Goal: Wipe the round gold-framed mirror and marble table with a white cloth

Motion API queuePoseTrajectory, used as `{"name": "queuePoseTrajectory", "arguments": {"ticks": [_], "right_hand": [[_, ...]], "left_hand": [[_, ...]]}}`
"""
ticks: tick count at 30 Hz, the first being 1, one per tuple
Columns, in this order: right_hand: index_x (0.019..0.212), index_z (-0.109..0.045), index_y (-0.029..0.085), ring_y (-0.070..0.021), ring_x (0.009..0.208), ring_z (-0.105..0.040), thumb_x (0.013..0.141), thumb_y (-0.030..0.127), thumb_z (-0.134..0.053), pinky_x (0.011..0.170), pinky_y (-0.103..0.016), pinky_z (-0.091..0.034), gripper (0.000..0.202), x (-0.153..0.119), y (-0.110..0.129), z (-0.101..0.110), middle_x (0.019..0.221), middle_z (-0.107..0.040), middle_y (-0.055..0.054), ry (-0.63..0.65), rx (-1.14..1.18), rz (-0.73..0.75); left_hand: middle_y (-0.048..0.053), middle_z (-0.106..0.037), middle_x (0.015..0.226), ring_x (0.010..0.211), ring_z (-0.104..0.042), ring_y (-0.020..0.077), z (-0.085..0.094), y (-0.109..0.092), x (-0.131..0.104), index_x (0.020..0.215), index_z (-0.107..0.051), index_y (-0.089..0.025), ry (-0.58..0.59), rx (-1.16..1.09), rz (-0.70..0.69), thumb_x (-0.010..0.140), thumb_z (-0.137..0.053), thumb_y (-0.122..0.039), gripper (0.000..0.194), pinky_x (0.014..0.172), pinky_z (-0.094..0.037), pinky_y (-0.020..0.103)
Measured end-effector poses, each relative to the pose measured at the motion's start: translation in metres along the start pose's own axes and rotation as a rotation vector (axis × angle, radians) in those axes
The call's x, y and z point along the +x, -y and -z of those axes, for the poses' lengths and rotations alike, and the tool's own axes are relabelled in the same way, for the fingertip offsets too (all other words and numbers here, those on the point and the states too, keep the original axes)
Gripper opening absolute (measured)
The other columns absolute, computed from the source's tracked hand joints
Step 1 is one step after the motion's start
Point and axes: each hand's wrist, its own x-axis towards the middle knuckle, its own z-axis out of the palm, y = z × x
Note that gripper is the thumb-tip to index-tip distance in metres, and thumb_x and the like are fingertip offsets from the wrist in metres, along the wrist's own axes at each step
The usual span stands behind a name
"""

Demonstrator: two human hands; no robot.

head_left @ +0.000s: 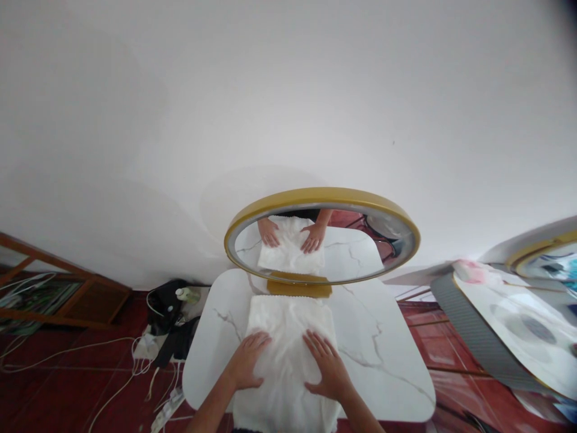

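Note:
A white cloth that looks like a towel [286, 319] lies spread on the white marbled table [383, 361], its near end reaching the table's front edge. My left hand [247, 359] rests flat on the left side of the cloth, thumb pointing inward. On the right side my right hand [327, 368] lies flat too, fingers spread. Soft wrinkles run down the cloth between the two hands. Behind it stands a round gold-framed mirror [322, 195] on a gold base [299, 287], reflecting both hands and the cloth.
At right stands a second white table [496, 307] with a pink-and-white item [471, 270] and another gold-framed mirror [541, 243]. Left on the red floor are a black bag [164, 307], a bottle [187, 294], cables and a power strip [167, 410]. A wooden shelf [97, 300] stands far left.

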Motion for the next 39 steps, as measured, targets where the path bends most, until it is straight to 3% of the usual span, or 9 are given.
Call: {"name": "queuePoseTrajectory", "arguments": {"ticks": [4,10,13,16,22,26,30,33,39], "right_hand": [[0.145,-0.022,0.026,-0.0277,0.133,-0.032,0.068,0.048,-0.062,0.108,-0.042,-0.027,0.089,-0.004,0.002,0.000,0.149,-0.029,-0.004,0.113,0.059,-0.100],[0.117,-0.056,0.028,-0.0243,0.114,-0.051,0.080,0.032,-0.051,0.097,-0.038,-0.036,0.038,0.004,0.018,0.023,0.124,-0.057,-0.005,0.257,0.151,-0.096],[0.108,-0.060,0.025,-0.0227,0.104,-0.055,0.077,0.028,-0.051,0.092,-0.035,-0.038,0.032,0.006,0.022,0.039,0.114,-0.061,-0.006,0.262,0.187,-0.084],[0.098,-0.060,0.022,-0.0209,0.094,-0.056,0.071,0.028,-0.057,0.086,-0.033,-0.040,0.028,0.006,0.023,0.057,0.100,-0.063,-0.005,0.256,0.253,-0.098],[0.083,-0.058,0.021,-0.0135,0.078,-0.055,0.064,0.041,-0.073,0.066,-0.022,-0.041,0.031,0.010,0.021,0.116,0.087,-0.063,0.002,0.311,0.463,-0.088],[0.081,-0.056,0.021,-0.0138,0.071,-0.054,0.072,0.050,-0.066,0.063,-0.023,-0.040,0.031,0.013,0.021,0.166,0.074,-0.059,0.004,0.291,0.717,-0.079],[0.088,-0.059,0.024,-0.0190,0.084,-0.058,0.081,0.056,-0.052,0.075,-0.028,-0.043,0.034,0.019,0.018,0.195,0.085,-0.063,0.000,0.124,0.676,-0.159],[0.092,-0.062,0.024,-0.0220,0.090,-0.059,0.085,0.056,-0.044,0.081,-0.032,-0.043,0.037,0.026,0.009,0.190,0.092,-0.066,-0.003,0.034,0.556,-0.217],[0.092,-0.066,0.024,-0.0239,0.092,-0.061,0.080,0.041,-0.054,0.086,-0.038,-0.043,0.023,0.028,-0.001,0.137,0.095,-0.068,-0.004,0.009,0.293,-0.361]], "left_hand": [[-0.001,-0.038,0.145,0.133,-0.032,0.0223,0.004,-0.004,-0.011,0.138,-0.035,-0.034,0.004,-0.034,0.061,0.062,-0.068,-0.032,0.083,0.111,-0.022,0.035],[0.001,-0.062,0.116,0.108,-0.055,0.0227,0.013,-0.025,-0.004,0.115,-0.055,-0.028,0.125,0.008,0.123,0.070,-0.063,-0.025,0.046,0.096,-0.036,0.035],[-0.001,-0.065,0.097,0.094,-0.059,0.0217,0.019,-0.028,-0.002,0.095,-0.062,-0.025,0.135,0.014,0.133,0.070,-0.064,-0.027,0.026,0.087,-0.039,0.033],[0.000,-0.062,0.097,0.090,-0.057,0.0202,0.031,-0.029,-0.004,0.083,-0.062,-0.022,0.136,-0.005,0.130,0.062,-0.071,-0.034,0.026,0.077,-0.040,0.027],[-0.005,-0.056,0.077,0.077,-0.053,0.0165,0.090,-0.046,-0.015,0.075,-0.058,-0.020,0.225,-0.320,0.150,0.054,-0.076,-0.045,0.037,0.060,-0.032,0.021],[-0.005,-0.055,0.077,0.078,-0.052,0.0166,0.137,-0.064,-0.023,0.078,-0.058,-0.020,0.108,-0.407,0.099,0.061,-0.071,-0.047,0.034,0.064,-0.033,0.021],[-0.003,-0.060,0.083,0.086,-0.054,0.0181,0.159,-0.067,-0.021,0.082,-0.061,-0.019,0.005,-0.468,0.056,0.071,-0.063,-0.047,0.030,0.073,-0.036,0.022],[-0.001,-0.064,0.087,0.088,-0.056,0.0193,0.154,-0.055,-0.012,0.085,-0.065,-0.018,-0.011,-0.509,0.060,0.073,-0.061,-0.048,0.032,0.077,-0.039,0.024],[0.006,-0.066,0.102,0.101,-0.057,0.0235,0.111,-0.026,0.003,0.096,-0.066,-0.017,-0.111,-0.399,0.254,0.072,-0.062,-0.039,0.032,0.090,-0.041,0.032]]}}
